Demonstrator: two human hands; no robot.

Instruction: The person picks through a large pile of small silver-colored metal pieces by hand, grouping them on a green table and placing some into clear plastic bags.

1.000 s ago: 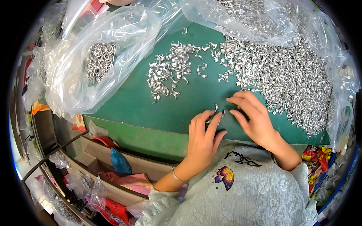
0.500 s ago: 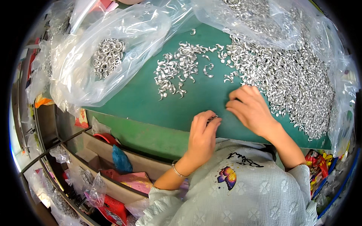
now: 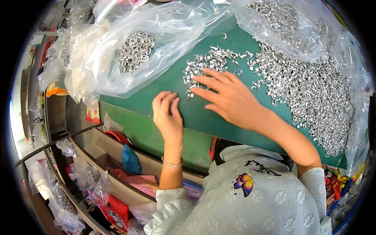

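My right hand (image 3: 231, 98) reaches across the green tabletop, fingers spread, over a small group of silver curved metal pieces (image 3: 219, 55). Its fingertips are at the near side of those pieces and cover some of them. Nothing shows held in it. To its left, my left hand (image 3: 168, 117) is raised by the table's near edge, fingers curled toward the thumb. What lies between those fingertips, if anything, is hidden. A large heap of similar silver pieces (image 3: 313, 102) covers the right side of the table.
A clear plastic bag (image 3: 168, 58) with silver rings (image 3: 135, 51) inside lies at the back left. Another clear bag (image 3: 290, 35) drapes over the heap's far side. Below the table, at left, a drawer (image 3: 152, 174) holds a blue bag (image 3: 131, 158) and pink packets.
My left hand has moved left, away from the right one. My right hand has gone left from the large heap to the small group, and its fingers have spread. The view has shifted slightly.
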